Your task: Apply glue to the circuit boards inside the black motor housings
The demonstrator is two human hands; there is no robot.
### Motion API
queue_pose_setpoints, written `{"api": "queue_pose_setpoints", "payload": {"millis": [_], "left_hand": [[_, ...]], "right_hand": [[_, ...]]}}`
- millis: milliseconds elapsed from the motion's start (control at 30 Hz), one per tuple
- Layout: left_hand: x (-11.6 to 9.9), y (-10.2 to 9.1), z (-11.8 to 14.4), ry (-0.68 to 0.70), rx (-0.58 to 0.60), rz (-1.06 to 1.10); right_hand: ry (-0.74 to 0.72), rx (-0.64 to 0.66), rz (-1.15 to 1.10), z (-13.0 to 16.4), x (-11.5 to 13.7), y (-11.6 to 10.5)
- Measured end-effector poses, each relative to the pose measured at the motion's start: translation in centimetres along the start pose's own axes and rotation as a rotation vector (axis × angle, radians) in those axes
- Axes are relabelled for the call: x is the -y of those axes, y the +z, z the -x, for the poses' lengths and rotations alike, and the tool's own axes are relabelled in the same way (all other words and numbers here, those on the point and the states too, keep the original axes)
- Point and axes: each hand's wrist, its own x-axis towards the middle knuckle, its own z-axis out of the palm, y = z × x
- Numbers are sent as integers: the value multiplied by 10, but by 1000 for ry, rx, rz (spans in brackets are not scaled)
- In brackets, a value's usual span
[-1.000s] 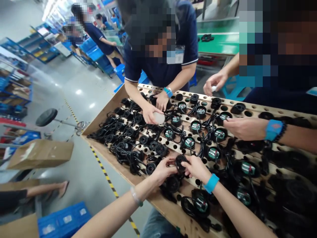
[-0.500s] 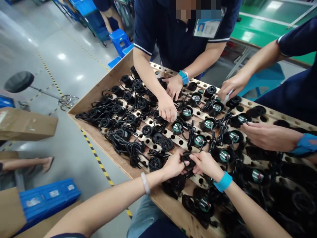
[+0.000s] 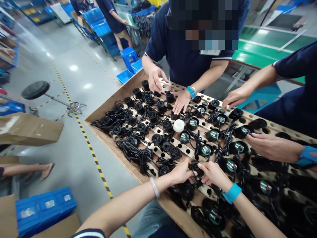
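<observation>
Black round part (image 3: 197,168): located at the near edge of the wooden tray (image 3: 112,96), held between both of the wearer's hands. Left hand (image 3: 182,172): fingers curled, pinching the part from its left side. Right hand (image 3: 215,174): fingers curled, gripping the part from its right side; a blue wristband (image 3: 232,193) sits on that wrist. A pale bracelet (image 3: 155,187) sits on the left wrist. Around the part, similar black parts with attached cables fill rows of holes in the tray. A white round cap (image 3: 178,125) rests on the tray near its middle. Across the tray, a co-worker in a dark shirt places both hands on parts at the far edge. At right, another person's hand (image 3: 271,147) touches a part.
</observation>
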Motion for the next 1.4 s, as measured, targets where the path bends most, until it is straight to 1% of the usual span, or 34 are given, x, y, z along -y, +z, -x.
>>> {"api": "queue_pose_setpoints", "payload": {"millis": [100, 233, 433, 500, 633, 733, 800, 867, 933, 1000, 1100, 1167, 1267, 1400], "left_hand": [[3, -1, 1, 27, -22, -28], [4, 3, 0, 3, -54, 10], [6, 6, -3, -60, -29, 159], [6, 5, -2, -85, -4, 225], [3, -1, 2, -131, 46, 344], [-1, -5, 6, -153, 50, 397], [-2, -7, 8, -170, 48, 393], [-4, -10, 9, -196, 42, 329], [-8, -15, 10, -192, 30, 197], [-15, -20, 11, -95, 11, 13], [-30, -27, 9, 135, -64, -301], [-40, -27, 3, 211, -113, -459], [-49, -22, -8, 189, -106, -582], [-52, -13, -18, 116, -104, -653]], "right_hand": [[-11, -8, -4, -1, -1, 2], [-58, -8, -16, 2, -6, 5], [-212, 19, -76, 10, -15, 6], [-198, 19, -111, 9, -16, 6], [-108, 42, -202, 7, -17, 4], [-50, 77, -290, 9, -18, 0], [-23, 98, -343, 10, -19, -3], [0, 112, -387, 11, -20, -5], [17, 119, -420, 11, -21, -6], [23, 118, -437, 11, -23, -6], [-14, 118, -426, 11, -25, -2], [-46, 95, -398, 12, -26, 2], [-88, 39, -339, 11, -26, 7], [-123, 0, -260, 11, -26, 10]]}}
